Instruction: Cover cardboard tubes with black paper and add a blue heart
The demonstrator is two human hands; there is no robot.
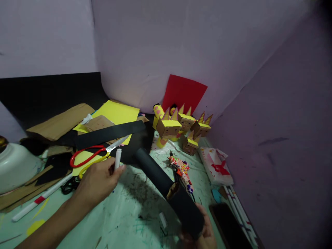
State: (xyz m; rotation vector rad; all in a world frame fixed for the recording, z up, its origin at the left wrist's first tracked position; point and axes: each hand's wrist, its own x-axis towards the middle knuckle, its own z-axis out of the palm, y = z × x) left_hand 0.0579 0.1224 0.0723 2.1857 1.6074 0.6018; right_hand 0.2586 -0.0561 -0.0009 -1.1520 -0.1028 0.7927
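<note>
Slanting lengthwise away leftward, black tube [164, 185] in right hand [206, 231], near-upright white cylinder [118, 158] pinched in left hand [100, 178]

No words, brand names or numbers can be read. The white packet [210, 170] by the wall carries a red printed shape [221, 168], with no legible lettering on it. The green strokes [141, 226] scrawled on the counter [116, 230] cross in a rough grid and spell nothing readable.
</note>
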